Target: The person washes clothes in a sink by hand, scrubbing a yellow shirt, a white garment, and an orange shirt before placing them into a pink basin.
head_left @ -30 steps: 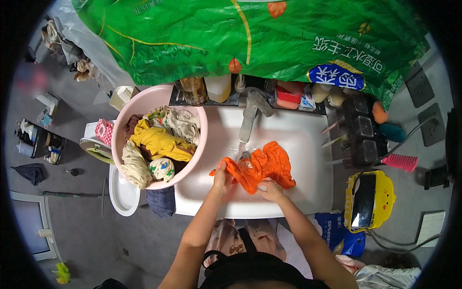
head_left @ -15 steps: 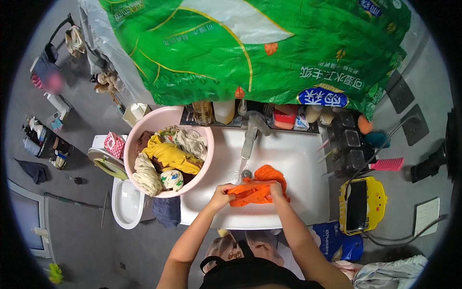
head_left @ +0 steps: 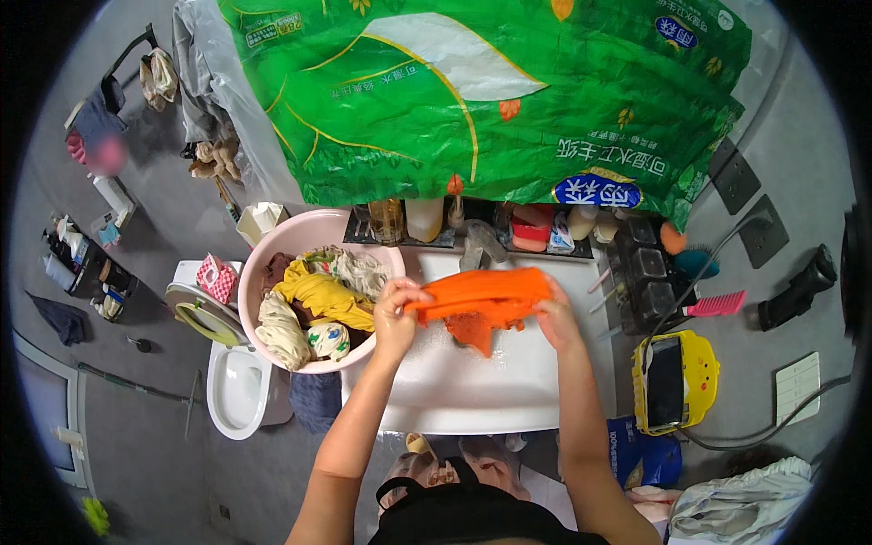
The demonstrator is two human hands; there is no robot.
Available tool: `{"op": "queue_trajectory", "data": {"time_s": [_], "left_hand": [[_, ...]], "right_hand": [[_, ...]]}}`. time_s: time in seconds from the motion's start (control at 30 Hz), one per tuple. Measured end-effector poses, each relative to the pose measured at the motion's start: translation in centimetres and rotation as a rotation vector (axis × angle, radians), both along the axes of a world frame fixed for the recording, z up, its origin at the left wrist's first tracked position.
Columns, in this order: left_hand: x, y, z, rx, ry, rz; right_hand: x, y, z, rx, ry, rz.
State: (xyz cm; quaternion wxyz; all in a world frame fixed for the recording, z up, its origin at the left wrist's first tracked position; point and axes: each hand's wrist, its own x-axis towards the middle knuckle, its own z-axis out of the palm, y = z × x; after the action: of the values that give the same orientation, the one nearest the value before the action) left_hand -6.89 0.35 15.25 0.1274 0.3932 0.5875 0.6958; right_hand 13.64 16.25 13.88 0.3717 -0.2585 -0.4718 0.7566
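Note:
A wet orange cloth (head_left: 490, 293) is stretched sideways between my two hands, over the white sink (head_left: 490, 400). Its left end is gripped by my left hand (head_left: 397, 313), fingers closed at the fold. My right hand (head_left: 558, 318) pinches the opposite end. A loose, darker part of the cloth hangs down from the middle toward the sink bottom. Behind it the metal faucet (head_left: 484, 243) is partly covered, and its spout outlet and the drain are hidden. Small drops or suds show on the sink bottom below the cloth.
Left of the sink, a pink basin (head_left: 245, 304) holds wrung clothes, including a yellow one (head_left: 322, 295). Bottles and a red soap box (head_left: 532, 227) line the back ledge. A yellow phone holder (head_left: 704, 381) hangs at right. A toilet (head_left: 238, 391) stands at left.
Both hands have lifted the orange cloth up and away from me, off the sink bottom, and spread it wider. It now covers the faucet's outlet, where running water showed before.

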Motion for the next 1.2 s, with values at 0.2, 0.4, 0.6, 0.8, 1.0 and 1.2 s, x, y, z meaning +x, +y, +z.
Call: {"op": "queue_trajectory", "data": {"time_s": [0.2, 0.4, 0.6, 0.8, 1.0, 1.2], "left_hand": [[2.0, -3.7, -13.5, -0.826, 0.564, -0.021], [2.2, -0.5, -22.1, -1.083, 0.35, -0.136], [0.5, 2.9, -18.1, -0.891, -0.482, -0.16], [2.0, 0.9, -18.1, -0.531, 0.128, 0.254], [4.1, -4.3, -20.2, -1.263, 0.164, -0.315], [2.6, 0.0, -12.2, -0.682, 0.379, 0.198]], "right_hand": [[3.9, 0.5, -16.1, -0.119, -1.065, 0.162], [1.3, -1.0, -19.5, -0.901, -0.18, 0.066], [-2.6, 1.4, -18.9, -0.425, -0.598, -0.13], [-4.0, 1.2, -15.7, -0.077, -0.392, -0.212], [3.4, -2.3, -23.7, 0.629, -1.342, 0.686], [2.2, 3.4, -18.5, 0.399, -0.976, -0.089]]}}
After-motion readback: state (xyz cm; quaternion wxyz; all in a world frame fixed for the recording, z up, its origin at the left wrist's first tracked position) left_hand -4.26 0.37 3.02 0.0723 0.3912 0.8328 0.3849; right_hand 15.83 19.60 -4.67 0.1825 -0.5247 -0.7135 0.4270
